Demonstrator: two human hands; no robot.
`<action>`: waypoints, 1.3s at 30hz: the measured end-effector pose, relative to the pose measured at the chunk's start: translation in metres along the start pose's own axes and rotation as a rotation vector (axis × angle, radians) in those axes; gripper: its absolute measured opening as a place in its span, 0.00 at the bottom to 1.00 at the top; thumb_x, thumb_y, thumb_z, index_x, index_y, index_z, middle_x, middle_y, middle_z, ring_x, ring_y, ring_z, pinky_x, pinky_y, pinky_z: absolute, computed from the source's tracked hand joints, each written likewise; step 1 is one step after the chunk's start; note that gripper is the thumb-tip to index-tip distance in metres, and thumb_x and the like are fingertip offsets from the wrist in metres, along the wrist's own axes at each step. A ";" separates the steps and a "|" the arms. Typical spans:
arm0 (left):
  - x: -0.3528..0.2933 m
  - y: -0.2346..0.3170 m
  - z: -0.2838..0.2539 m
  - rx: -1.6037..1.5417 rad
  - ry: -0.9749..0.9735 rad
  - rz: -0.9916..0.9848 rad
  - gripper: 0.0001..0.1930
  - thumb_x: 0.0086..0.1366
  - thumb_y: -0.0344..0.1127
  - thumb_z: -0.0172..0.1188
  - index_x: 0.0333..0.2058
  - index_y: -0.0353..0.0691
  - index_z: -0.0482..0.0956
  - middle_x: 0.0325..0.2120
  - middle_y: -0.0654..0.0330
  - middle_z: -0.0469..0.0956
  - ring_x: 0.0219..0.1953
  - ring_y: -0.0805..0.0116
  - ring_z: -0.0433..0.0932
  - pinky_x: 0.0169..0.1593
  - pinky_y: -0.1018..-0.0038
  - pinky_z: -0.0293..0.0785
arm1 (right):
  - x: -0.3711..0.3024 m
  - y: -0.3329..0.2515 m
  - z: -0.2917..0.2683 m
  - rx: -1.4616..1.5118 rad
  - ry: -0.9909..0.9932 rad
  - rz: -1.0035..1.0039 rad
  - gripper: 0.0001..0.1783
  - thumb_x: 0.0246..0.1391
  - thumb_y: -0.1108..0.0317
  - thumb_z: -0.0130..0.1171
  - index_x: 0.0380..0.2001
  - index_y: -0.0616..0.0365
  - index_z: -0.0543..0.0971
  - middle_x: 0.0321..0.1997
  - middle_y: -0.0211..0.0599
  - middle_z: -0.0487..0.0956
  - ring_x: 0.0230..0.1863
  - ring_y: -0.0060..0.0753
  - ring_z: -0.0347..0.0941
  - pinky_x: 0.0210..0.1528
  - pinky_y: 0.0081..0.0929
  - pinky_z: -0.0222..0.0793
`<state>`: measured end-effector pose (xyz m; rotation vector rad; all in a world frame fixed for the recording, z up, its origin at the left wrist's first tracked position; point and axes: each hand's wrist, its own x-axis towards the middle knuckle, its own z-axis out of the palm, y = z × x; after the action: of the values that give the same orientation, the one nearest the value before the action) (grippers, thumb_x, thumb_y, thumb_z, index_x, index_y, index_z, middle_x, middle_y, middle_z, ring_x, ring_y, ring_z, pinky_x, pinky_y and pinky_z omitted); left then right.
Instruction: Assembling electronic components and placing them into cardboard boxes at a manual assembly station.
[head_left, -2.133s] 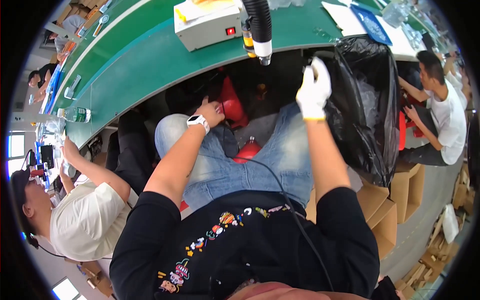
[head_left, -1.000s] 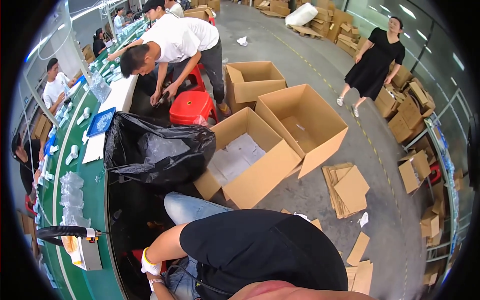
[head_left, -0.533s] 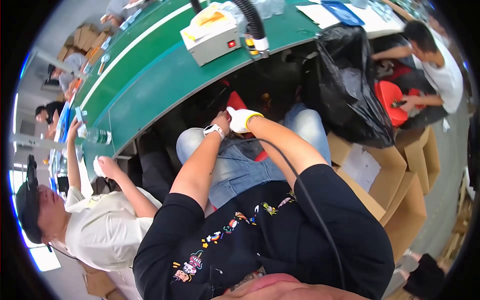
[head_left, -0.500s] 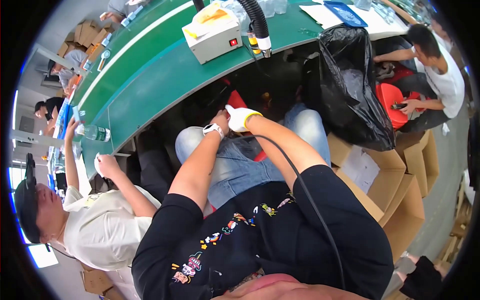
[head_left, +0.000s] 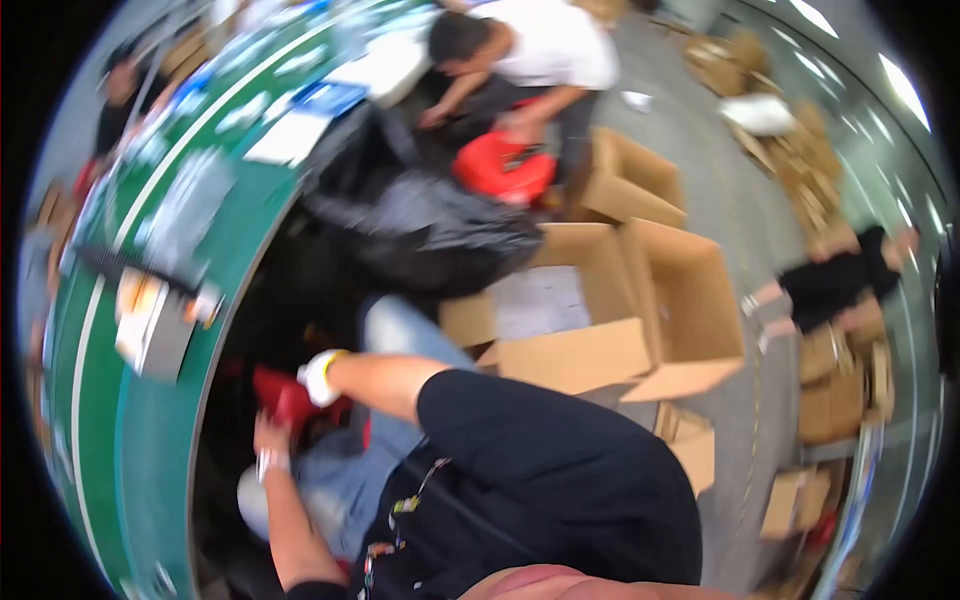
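Seemingly for steadiness, a red plastic object [head_left: 281, 395] sits between the bare left hand [head_left: 270, 434] and gloved right hand [head_left: 319, 378], the worktop [head_left: 153, 440] to their left, though blur hides how far fingers close or grip.

Grey floor [head_left: 712, 170] — green worktable [head_left: 150, 450]
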<state>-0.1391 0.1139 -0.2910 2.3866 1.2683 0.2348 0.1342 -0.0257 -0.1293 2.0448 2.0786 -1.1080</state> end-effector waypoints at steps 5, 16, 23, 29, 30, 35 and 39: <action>0.003 0.051 -0.019 -0.013 -0.089 -0.028 0.32 0.47 0.32 0.74 0.54 0.31 0.78 0.50 0.40 0.81 0.53 0.42 0.81 0.58 0.59 0.76 | 0.038 0.105 0.044 -0.203 -0.261 0.198 0.26 0.53 0.62 0.57 0.56 0.53 0.82 0.63 0.43 0.79 0.61 0.45 0.77 0.60 0.43 0.75; 0.019 -0.045 0.016 0.393 -0.277 0.164 0.38 0.62 0.55 0.66 0.61 0.29 0.73 0.57 0.40 0.77 0.61 0.52 0.74 0.69 0.67 0.64 | 0.000 -0.022 -0.047 0.066 -0.184 -0.113 0.39 0.53 0.59 0.66 0.69 0.52 0.68 0.58 0.49 0.80 0.59 0.57 0.75 0.59 0.51 0.73; 0.017 -0.007 -0.005 0.372 -0.340 0.208 0.35 0.62 0.55 0.65 0.57 0.29 0.76 0.55 0.40 0.78 0.58 0.47 0.76 0.65 0.63 0.70 | 0.043 -0.083 -0.046 -0.135 -0.040 -0.253 0.35 0.51 0.60 0.66 0.64 0.54 0.73 0.48 0.50 0.84 0.47 0.55 0.81 0.47 0.52 0.77; 0.018 -0.029 0.007 0.060 -0.187 -0.012 0.31 0.63 0.50 0.65 0.54 0.29 0.77 0.52 0.41 0.80 0.53 0.49 0.79 0.61 0.63 0.73 | 0.037 -0.076 -0.020 -0.219 -0.207 -0.367 0.15 0.53 0.58 0.65 0.38 0.56 0.87 0.36 0.46 0.87 0.36 0.48 0.83 0.42 0.49 0.78; 0.025 -0.025 0.009 0.006 -0.159 -0.033 0.30 0.63 0.49 0.66 0.54 0.29 0.77 0.51 0.42 0.81 0.52 0.49 0.80 0.60 0.63 0.74 | 0.034 -0.058 -0.007 -0.184 -0.245 -0.256 0.13 0.54 0.58 0.65 0.32 0.56 0.88 0.34 0.45 0.87 0.35 0.48 0.83 0.43 0.48 0.79; 0.038 -0.028 0.020 -0.321 0.008 -0.208 0.21 0.61 0.39 0.70 0.47 0.32 0.78 0.36 0.49 0.82 0.38 0.58 0.81 0.45 0.66 0.78 | -0.012 0.070 0.008 -0.649 -0.058 -0.424 0.15 0.54 0.59 0.60 0.35 0.57 0.89 0.36 0.46 0.87 0.42 0.50 0.84 0.45 0.45 0.78; 0.034 -0.024 0.000 -0.332 0.019 -0.335 0.20 0.63 0.38 0.68 0.48 0.30 0.78 0.40 0.49 0.83 0.40 0.57 0.82 0.48 0.66 0.78 | -0.057 0.100 -0.007 -0.002 0.279 -0.092 0.16 0.51 0.58 0.59 0.35 0.54 0.89 0.36 0.47 0.87 0.43 0.50 0.84 0.46 0.46 0.79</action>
<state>-0.1380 0.1536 -0.3038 1.8681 1.4838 0.3364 0.2335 -0.0829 -0.1421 2.2369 2.3160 -0.8719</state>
